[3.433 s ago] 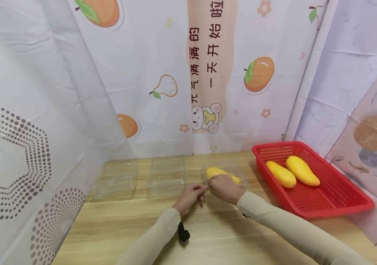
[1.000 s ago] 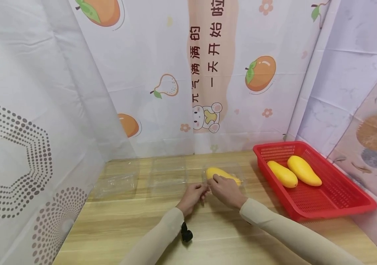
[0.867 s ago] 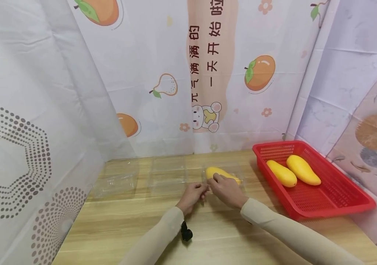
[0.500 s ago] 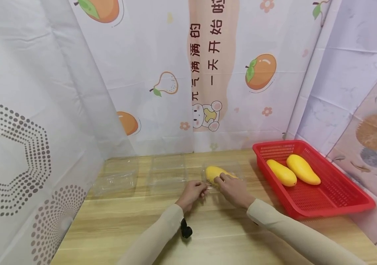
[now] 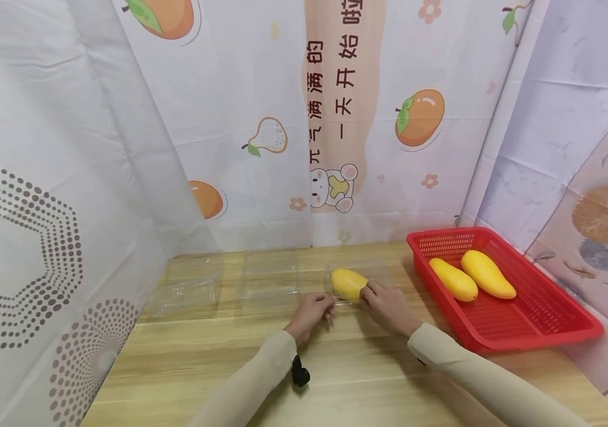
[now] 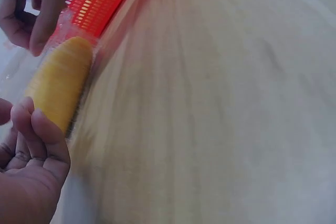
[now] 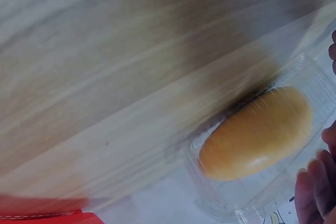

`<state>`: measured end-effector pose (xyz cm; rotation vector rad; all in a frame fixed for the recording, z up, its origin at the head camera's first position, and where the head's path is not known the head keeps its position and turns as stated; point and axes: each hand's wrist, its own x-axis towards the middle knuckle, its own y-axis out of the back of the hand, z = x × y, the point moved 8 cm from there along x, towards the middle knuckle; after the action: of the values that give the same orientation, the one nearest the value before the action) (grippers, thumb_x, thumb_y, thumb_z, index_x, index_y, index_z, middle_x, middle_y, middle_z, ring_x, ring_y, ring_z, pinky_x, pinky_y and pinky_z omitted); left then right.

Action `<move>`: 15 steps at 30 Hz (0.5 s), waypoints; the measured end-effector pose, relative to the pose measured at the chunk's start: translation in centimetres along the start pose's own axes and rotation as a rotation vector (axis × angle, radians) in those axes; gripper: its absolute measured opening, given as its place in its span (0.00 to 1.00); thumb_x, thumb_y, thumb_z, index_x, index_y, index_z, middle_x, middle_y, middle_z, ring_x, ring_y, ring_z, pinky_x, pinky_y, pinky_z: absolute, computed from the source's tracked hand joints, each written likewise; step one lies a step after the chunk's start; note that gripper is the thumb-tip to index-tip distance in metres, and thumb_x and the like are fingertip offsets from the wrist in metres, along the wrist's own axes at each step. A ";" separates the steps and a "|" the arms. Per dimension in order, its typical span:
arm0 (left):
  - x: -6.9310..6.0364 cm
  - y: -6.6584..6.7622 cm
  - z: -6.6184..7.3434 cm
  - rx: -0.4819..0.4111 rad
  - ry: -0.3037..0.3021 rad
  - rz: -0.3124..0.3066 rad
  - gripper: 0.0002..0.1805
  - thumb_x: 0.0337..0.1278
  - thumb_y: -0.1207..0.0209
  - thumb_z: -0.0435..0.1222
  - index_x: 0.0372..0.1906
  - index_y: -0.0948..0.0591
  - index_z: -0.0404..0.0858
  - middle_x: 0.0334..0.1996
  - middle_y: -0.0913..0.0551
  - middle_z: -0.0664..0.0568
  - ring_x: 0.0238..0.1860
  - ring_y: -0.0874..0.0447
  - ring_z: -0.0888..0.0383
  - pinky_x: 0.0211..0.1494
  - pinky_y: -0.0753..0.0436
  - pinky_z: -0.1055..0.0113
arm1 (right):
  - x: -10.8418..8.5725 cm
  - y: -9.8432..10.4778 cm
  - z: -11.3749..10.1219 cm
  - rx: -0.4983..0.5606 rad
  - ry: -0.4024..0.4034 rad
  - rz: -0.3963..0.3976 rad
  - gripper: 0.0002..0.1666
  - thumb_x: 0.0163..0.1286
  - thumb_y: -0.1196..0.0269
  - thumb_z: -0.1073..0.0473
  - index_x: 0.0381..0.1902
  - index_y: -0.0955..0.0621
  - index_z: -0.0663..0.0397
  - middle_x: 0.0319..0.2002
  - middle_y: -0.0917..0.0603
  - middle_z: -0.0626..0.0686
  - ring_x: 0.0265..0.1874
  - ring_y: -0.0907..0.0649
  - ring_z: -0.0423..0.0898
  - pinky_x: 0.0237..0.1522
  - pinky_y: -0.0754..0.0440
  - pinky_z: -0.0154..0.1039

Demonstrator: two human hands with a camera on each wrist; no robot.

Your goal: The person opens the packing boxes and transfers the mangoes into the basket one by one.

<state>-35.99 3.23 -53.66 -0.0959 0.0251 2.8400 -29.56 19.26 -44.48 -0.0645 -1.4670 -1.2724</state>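
Note:
A yellow mango (image 5: 347,283) lies in a clear plastic box (image 5: 384,270) at the middle of the table's far side. At the box's near left corner my left hand (image 5: 309,312) appears to pinch its edge between thumb and fingertips. My right hand (image 5: 391,308) is over the box's near right part, fingers bent, covering the mango's narrow end. In the left wrist view, the right hand (image 6: 39,3) has bent fingers and thumb beside the box; what its tips touch is unclear. The right wrist view shows the mango (image 7: 257,135) behind ribbed, clear plastic.
Two more clear plastic boxes stand to the left, a middle one (image 5: 270,279) and a far-left one (image 5: 188,292). A red basket (image 5: 528,338) at the right holds two mangoes (image 5: 487,274). Printed curtains (image 5: 261,196) border the wooden table (image 5: 357,385) behind and on both sides.
My right hand has slid rightward from the box's near left corner along its front, uncovering more of the mango's left part. The left hand has stayed at the corner.

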 end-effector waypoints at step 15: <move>-0.1 -0.7 0.0 -0.033 -0.013 -0.022 0.15 0.71 0.39 0.34 0.39 0.17 0.22 0.27 0.17 0.48 0.25 0.23 0.63 0.29 0.22 0.73 | 0.2 0.6 1.0 0.046 -0.101 0.029 0.13 0.49 0.24 0.67 0.29 0.19 0.55 0.27 0.24 0.48 0.24 0.24 0.45 0.16 0.24 0.36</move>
<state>-35.68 3.88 -53.66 -0.0845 -0.0261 2.8197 -29.92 20.08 -43.76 -0.1209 -1.5760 -1.2262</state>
